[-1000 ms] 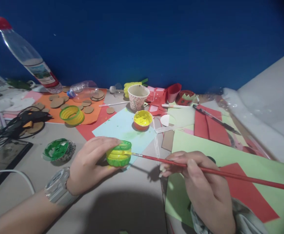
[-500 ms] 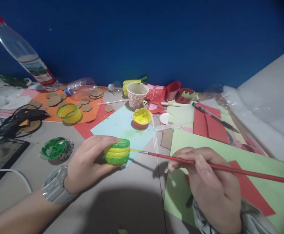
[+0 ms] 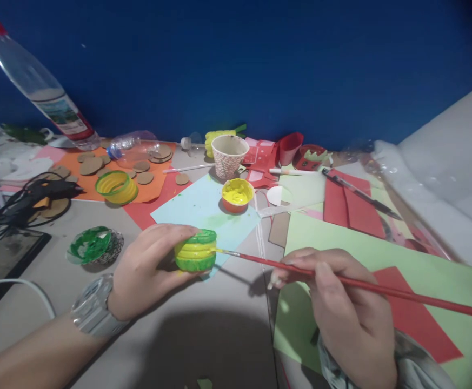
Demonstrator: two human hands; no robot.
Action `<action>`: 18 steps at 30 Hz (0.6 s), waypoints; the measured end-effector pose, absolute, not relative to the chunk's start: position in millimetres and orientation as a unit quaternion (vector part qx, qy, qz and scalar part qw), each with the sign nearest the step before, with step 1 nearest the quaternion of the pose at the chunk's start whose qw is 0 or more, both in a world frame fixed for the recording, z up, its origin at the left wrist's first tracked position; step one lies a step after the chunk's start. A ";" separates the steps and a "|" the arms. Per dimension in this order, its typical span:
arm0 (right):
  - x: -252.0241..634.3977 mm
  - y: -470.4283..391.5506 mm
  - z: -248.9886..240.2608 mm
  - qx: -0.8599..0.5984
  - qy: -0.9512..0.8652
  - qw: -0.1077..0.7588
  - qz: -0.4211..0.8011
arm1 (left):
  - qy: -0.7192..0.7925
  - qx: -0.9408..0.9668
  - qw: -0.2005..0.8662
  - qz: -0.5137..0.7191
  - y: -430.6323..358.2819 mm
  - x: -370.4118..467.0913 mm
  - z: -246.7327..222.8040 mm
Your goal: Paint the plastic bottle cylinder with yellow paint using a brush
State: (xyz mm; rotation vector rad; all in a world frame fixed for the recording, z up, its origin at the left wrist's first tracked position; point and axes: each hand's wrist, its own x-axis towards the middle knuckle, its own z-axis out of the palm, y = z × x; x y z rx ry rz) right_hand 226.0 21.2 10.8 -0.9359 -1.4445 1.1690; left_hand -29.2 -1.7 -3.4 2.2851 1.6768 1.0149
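Currently, left hand point(image 3: 148, 265): you grasp the green-and-yellow ridged piece point(image 3: 195, 251) from its left, just below and left of the frame's centre.
Right hand point(image 3: 337, 308): at lower right, you pinch the red paintbrush point(image 3: 276, 264).
Brush tip point(image 3: 217, 250): against the yellow band at the piece's right edge.
Yellow paint cup point(image 3: 238, 195): mid-frame, on light blue paper point(image 3: 183, 208).
Green paint cup point(image 3: 93, 247): left of your left hand.

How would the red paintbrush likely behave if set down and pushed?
The red paintbrush would probably roll, as its handle looks slim and round. It seems stiff, since it runs straight through the right hand. It may be light, being slender.
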 end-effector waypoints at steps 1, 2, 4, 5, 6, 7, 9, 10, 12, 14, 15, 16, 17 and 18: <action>225.2 21.6 12.1 -0.405 -0.587 0.506 0.486 | 0.558 0.755 0.067 0.338 -2.1 -29.3 -3.7; 224.5 22.2 13.4 -0.422 -0.577 0.503 0.486 | 0.560 0.752 0.071 0.340 -2.4 -29.6 -3.9; 223.7 23.2 15.8 -0.438 -0.569 0.506 0.478 | 0.566 0.743 0.082 0.348 -3.0 -30.3 -4.2; 223.6 23.6 16.8 -0.436 -0.565 0.514 0.476 | 0.570 0.737 0.088 0.352 -3.1 -30.6 -4.4; 223.9 23.7 17.3 -0.427 -0.560 0.525 0.478 | 0.573 0.732 0.096 0.356 -3.1 -30.7 -4.5; 224.3 23.6 17.5 -0.409 -0.557 0.535 0.485 | 0.574 0.728 0.103 0.360 -3.1 -30.7 -4.7; 225.7 22.5 16.6 -0.359 -0.566 0.542 0.507 | 0.576 0.723 0.114 0.363 -2.6 -30.1 -5.2; 226.5 21.6 15.6 -0.334 -0.577 0.537 0.517 | 0.575 0.723 0.119 0.363 -2.2 -29.5 -5.5; 228.1 19.7 13.3 -0.299 -0.600 0.518 0.531 | 0.572 0.724 0.125 0.364 -1.5 -28.3 -6.1; 229.3 18.5 11.9 -0.297 -0.617 0.496 0.534 | 0.569 0.726 0.127 0.365 -1.2 -27.5 -6.4; 229.8 18.2 11.7 -0.303 -0.625 0.487 0.530 | 0.569 0.725 0.128 0.366 -1.3 -27.3 -6.5; 230.2 18.2 11.8 -0.312 -0.634 0.479 0.521 | 0.570 0.724 0.128 0.366 -1.4 -27.3 -6.4; 230.5 18.3 12.0 -0.321 -0.642 0.473 0.511 | 0.572 0.723 0.128 0.366 -1.7 -27.4 -6.2; 230.9 18.5 12.2 -0.327 -0.647 0.471 0.502 | 0.574 0.722 0.129 0.365 -2.1 -27.6 -5.9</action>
